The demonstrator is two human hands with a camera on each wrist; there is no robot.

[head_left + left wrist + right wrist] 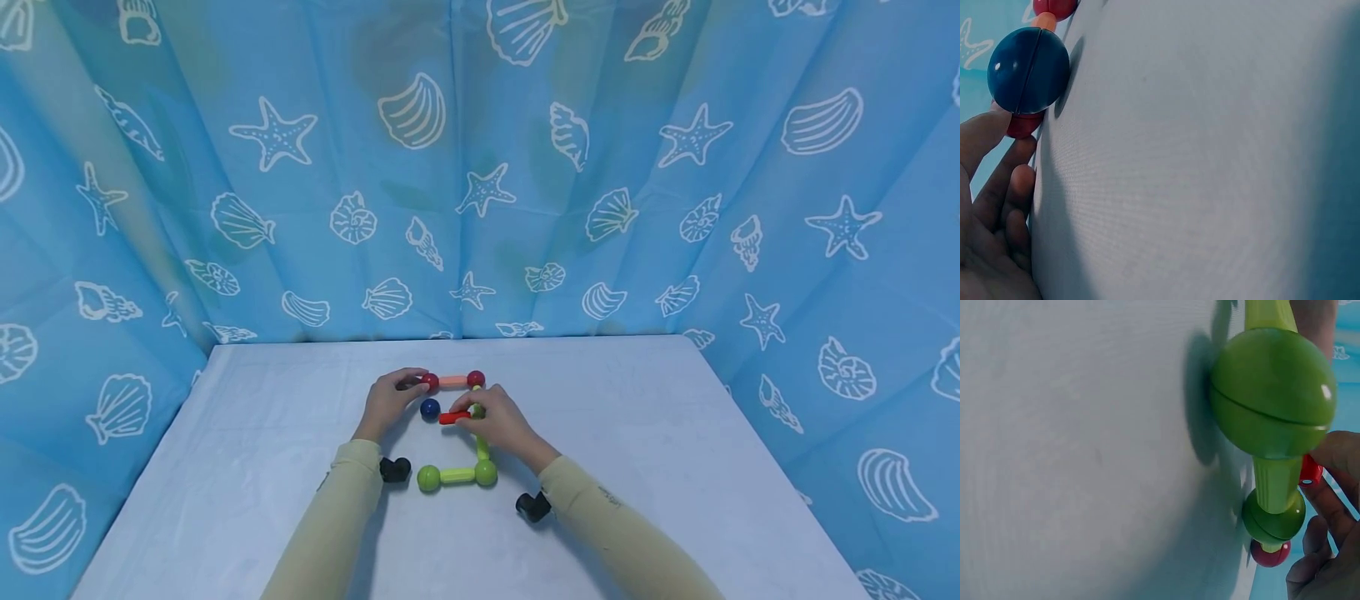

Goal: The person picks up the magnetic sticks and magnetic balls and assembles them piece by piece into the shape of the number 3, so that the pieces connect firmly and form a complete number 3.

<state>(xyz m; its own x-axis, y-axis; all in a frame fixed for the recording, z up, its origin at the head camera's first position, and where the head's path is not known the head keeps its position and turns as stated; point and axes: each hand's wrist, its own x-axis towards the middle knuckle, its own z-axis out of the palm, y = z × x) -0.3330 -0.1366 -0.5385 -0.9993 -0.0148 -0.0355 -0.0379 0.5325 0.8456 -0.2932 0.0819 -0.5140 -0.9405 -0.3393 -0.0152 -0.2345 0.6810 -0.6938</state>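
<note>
My left hand [386, 405] pinches a red ball [430, 382] between thumb and fingers at the far left corner of a chain of balls and rods. From that ball a salmon rod [453, 382] runs to a second red ball [476, 379]. Just nearer than the held ball lies a glossy blue ball [1027, 72], apart from the chain in the head view. Between thumb and finger, my right hand [506, 427] holds a short red rod [450, 418], one end pointing at the blue ball. The right hand partly covers a green ball [1274, 515] on the chain's right side.
The near part of the chain has two green balls, one at the right corner [486, 473] and one at the left end [428, 477], joined by a green rod [457, 476]. Black wrist cameras hang below both sleeves. A shell-patterned curtain [465, 208] surrounds the white table [637, 417].
</note>
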